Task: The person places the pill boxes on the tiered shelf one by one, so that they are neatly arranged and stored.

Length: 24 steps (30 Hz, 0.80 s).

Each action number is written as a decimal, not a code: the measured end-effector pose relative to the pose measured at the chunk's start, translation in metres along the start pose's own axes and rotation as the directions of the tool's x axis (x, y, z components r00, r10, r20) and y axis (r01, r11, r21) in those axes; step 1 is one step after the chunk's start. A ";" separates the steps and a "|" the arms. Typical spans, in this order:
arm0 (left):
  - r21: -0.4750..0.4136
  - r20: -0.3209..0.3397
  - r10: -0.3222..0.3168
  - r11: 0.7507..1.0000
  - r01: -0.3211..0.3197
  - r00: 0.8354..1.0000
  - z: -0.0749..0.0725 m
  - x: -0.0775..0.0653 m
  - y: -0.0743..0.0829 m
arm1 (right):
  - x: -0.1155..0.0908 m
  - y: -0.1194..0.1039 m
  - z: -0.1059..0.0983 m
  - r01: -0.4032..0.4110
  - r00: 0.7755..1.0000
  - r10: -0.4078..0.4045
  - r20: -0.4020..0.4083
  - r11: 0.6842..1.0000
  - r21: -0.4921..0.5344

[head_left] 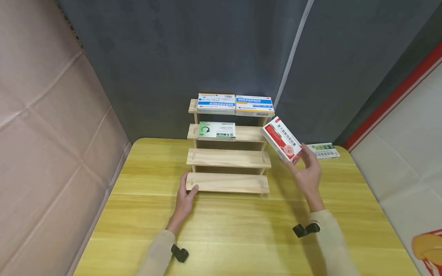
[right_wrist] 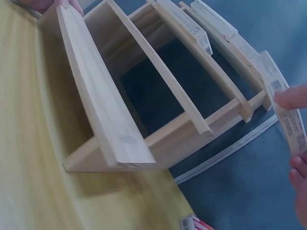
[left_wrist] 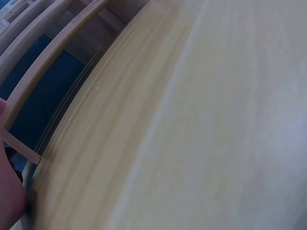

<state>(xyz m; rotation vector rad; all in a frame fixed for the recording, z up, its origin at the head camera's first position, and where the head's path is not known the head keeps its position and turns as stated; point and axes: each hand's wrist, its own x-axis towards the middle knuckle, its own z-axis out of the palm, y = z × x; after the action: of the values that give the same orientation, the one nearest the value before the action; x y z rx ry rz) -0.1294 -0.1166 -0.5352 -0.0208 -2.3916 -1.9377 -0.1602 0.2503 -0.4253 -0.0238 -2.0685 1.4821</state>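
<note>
A wooden step rack [head_left: 228, 182] with stacked tiers stands on the table. At the left end of its lowest tier, my left hand [head_left: 184, 199] grips the board, thumb at the front edge and fingers along the side. My right hand [head_left: 309, 176] holds a red-and-white medicine box [head_left: 282, 138] by its lower end, tilted, in the air right of the second tier from the top. Two blue-and-white medicine boxes [head_left: 216, 104] lie side by side on the top tier. A green-and-white box [head_left: 216, 130] lies on the left half of the tier below.
Behind my right hand, another green-and-white box [head_left: 324, 150] lies at the table's back right. The corner of a red-and-white box [right_wrist: 194, 223] shows at the bottom of the right wrist view. A dark grey panel [head_left: 159, 69] rises behind the table [head_left: 221, 237].
</note>
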 end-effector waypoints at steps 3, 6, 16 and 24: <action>0.000 -0.003 -0.010 1.000 0.010 1.000 0.001 0.002 -0.006 | 0.008 0.006 -0.004 0.002 0.997 0.000 0.077 1.000 -0.021; -0.006 -0.015 -0.009 1.000 0.009 1.000 0.002 0.007 -0.022 | 0.015 0.016 -0.006 -0.009 0.992 0.015 0.129 0.999 -0.053; -0.013 -0.029 0.016 1.000 -0.017 0.999 0.006 0.011 -0.046 | 0.028 0.018 -0.007 -0.005 0.969 0.025 0.246 0.997 -0.083; -0.008 -0.031 0.017 1.000 -0.017 0.999 0.006 0.011 -0.045 | 0.035 0.017 -0.005 0.008 0.948 0.036 0.315 0.991 -0.136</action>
<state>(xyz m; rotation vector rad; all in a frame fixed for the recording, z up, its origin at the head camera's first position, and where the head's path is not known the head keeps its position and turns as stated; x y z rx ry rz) -0.1427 -0.1205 -0.5797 -0.0117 -2.3562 -1.9262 -0.1915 0.2731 -0.4232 0.1573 -2.4279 1.4252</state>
